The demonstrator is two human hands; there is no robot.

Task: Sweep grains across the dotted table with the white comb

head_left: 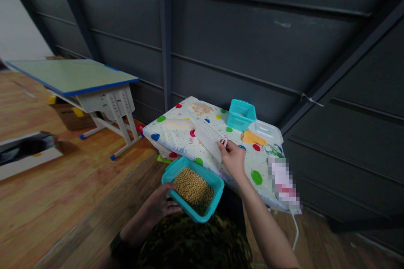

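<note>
My left hand grips the near-left side of a teal plastic bin, thumb over the rim. Round, pale yellow beans that look like soybeans lie in it, with some greenish ones at the near right corner. The bin is held level just off the table's front edge. My right hand pinches one end of a white plastic piece with a slotted edge, tilted over the tabletop. On the table behind it are a pale elongated heap or roll and a thin spread of light brown bits.
A balloon-print cloth covers the table. At its back stands another teal bin, beside a clear lid, an orange cloth and a blurred packet. Dark wall panels rise behind. A green-topped desk stands left.
</note>
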